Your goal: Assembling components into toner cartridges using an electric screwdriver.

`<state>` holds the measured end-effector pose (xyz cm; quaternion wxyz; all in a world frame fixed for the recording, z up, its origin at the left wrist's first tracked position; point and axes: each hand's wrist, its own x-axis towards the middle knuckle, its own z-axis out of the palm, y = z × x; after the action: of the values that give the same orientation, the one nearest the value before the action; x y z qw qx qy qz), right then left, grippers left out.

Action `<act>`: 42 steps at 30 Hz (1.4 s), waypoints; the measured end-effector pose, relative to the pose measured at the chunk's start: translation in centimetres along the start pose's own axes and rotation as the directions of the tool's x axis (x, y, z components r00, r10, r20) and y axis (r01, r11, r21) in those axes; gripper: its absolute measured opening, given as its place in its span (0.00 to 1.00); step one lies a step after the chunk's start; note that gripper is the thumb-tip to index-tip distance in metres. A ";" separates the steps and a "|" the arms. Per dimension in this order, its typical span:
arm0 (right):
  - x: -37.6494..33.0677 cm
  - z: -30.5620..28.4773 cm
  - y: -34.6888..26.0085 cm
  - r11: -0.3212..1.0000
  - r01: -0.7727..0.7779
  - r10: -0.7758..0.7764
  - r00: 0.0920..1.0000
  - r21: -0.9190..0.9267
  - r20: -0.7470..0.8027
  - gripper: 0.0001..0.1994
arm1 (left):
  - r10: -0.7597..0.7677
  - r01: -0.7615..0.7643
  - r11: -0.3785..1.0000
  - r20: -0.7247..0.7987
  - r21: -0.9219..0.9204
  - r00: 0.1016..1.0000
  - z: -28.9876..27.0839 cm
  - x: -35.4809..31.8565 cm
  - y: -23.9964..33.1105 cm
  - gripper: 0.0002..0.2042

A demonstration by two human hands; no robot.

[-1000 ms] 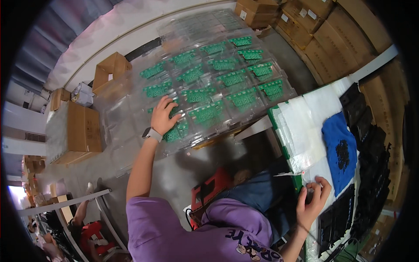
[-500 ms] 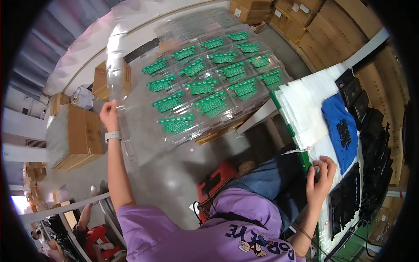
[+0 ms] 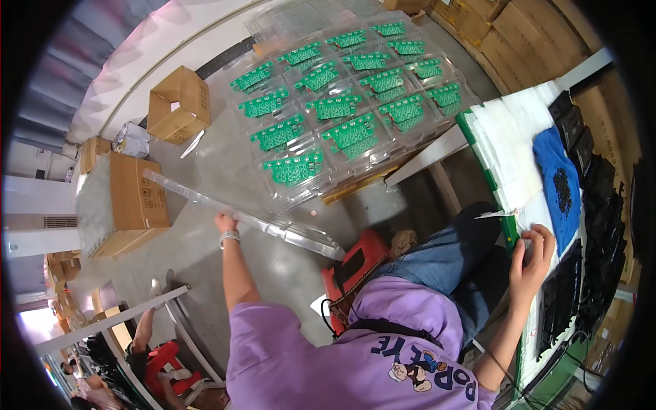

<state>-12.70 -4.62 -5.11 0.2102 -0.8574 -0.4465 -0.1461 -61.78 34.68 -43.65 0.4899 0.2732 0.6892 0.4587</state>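
Observation:
My left hand (image 3: 225, 223) is closed on the edge of a clear plastic tray (image 3: 294, 236), which I see nearly edge-on, slanting over the floor. My right hand (image 3: 534, 251) rests at the near edge of the white-covered workbench (image 3: 509, 154), its fingers loosely bent, thumb apart, with nothing visible in them. Beyond my hands, stacked clear trays hold rows of green circuit boards (image 3: 294, 168). Beside my right hand lies a blue cloth (image 3: 552, 160) with a heap of small black parts (image 3: 562, 193) on it.
Black plastic housings (image 3: 594, 239) line the bench's right side. An open cardboard box (image 3: 179, 106) and a larger carton (image 3: 140, 195) stand on the floor at left. A red stool (image 3: 359, 263) is by my legs. Another person's arm (image 3: 143, 328) shows at lower left.
My left hand has moved right and lower, swinging the clear tray from upright to a slant across the floor. The view has shifted; my right hand stays at the bench edge.

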 end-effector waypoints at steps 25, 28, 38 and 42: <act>-0.2 1.1 -0.3 0.976 0.016 -0.013 1.000 -0.218 0.013 0.04 | -0.123 0.146 0.934 0.090 -0.326 0.988 11.9 -3.7 -8.0 0.10; 0.1 0.4 -0.4 0.982 -0.001 0.001 1.000 -0.189 0.000 0.04 | 0.568 -0.576 0.817 0.133 0.027 0.812 10.1 -9.3 8.7 0.09; 0.5 0.5 -0.7 0.996 0.034 -0.035 0.999 -0.086 -0.017 0.05 | 0.161 -0.914 -0.378 0.983 0.149 0.093 16.5 -18.1 18.8 0.22; 0.5 0.0 -1.0 0.998 0.016 -0.019 0.999 -0.068 -0.037 0.05 | 0.123 -0.979 -0.172 0.988 0.110 0.089 16.0 -15.7 18.9 0.19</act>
<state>-13.29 -3.79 -4.64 0.1880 -0.8572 -0.4447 -0.1790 -42.54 35.72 -21.56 0.1254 0.9596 0.2512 0.0195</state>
